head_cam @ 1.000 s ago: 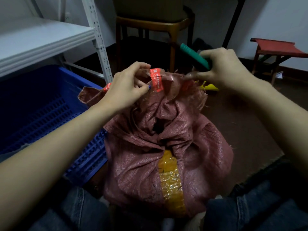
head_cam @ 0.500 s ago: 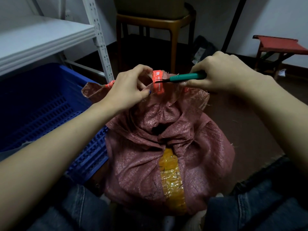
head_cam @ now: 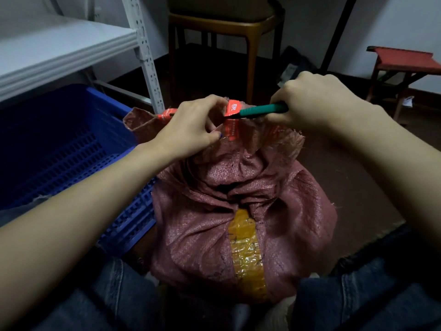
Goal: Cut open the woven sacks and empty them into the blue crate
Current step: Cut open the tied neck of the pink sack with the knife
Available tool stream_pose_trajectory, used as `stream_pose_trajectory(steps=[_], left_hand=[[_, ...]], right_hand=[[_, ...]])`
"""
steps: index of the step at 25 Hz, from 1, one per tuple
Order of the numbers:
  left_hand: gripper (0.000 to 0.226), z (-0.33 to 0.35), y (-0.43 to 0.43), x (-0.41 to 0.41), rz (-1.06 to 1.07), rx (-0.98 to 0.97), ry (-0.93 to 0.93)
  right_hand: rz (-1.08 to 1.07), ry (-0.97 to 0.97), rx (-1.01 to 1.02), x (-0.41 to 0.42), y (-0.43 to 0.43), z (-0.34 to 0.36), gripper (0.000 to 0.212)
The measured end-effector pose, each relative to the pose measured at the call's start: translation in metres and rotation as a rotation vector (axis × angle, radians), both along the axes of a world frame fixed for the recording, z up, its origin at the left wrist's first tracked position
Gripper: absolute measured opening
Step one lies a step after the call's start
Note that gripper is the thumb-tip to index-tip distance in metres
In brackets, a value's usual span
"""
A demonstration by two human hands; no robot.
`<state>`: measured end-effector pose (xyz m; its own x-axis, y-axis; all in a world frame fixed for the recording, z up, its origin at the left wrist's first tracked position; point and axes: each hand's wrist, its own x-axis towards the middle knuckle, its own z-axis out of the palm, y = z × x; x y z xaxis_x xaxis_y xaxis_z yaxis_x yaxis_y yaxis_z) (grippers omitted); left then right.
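A full pinkish-red woven sack [head_cam: 214,223] stands upright between my knees, with a strip of yellow tape [head_cam: 248,249] down its front. Its gathered mouth is bound with orange-red printed tape [head_cam: 232,123]. My left hand [head_cam: 191,130] pinches the bunched sack top beside that tape. My right hand [head_cam: 315,101] grips a green-handled cutter [head_cam: 262,109], which lies level and points left, its tip at the orange tape. The blue crate [head_cam: 71,149] with slotted walls stands to the left, touching the sack.
A white metal shelf [head_cam: 66,44] with a perforated upright hangs over the crate at the back left. A wooden chair [head_cam: 229,27] stands behind the sack, a red stool [head_cam: 405,60] at the far right. Brown floor mat lies to the right.
My right hand has swung the green cutter from pointing up and away to level, then brought its tip left to the orange tape. My left hand keeps its pinch on the sack top.
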<state>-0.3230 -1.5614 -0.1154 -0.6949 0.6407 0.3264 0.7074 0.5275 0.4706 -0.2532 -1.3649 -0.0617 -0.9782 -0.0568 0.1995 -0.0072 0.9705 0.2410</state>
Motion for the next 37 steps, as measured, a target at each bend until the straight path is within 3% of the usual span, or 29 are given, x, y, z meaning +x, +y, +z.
stream_pose_trajectory(steps=[9,16,31,34,37], left_hand=[[0.05,-0.007,0.004,-0.004,-0.035,-0.079,0.047],[0.055,-0.011,0.007,-0.002,-0.069,-0.153,0.062],[0.045,-0.002,0.003,0.0,-0.024,-0.105,0.021],[0.047,-0.003,0.004,0.0,-0.022,-0.112,0.013],[0.051,-0.005,0.006,-0.001,-0.014,-0.119,0.014]], right_hand=[[-0.161,-0.1,-0.044,0.006,-0.01,0.009,0.053],[-0.126,-0.126,-0.03,0.003,-0.027,-0.011,0.052],[-0.253,-0.238,-0.29,0.002,-0.008,0.001,0.054],[-0.258,-0.219,-0.266,0.002,-0.007,0.0,0.054],[-0.204,-0.126,-0.118,0.002,-0.016,-0.008,0.053]])
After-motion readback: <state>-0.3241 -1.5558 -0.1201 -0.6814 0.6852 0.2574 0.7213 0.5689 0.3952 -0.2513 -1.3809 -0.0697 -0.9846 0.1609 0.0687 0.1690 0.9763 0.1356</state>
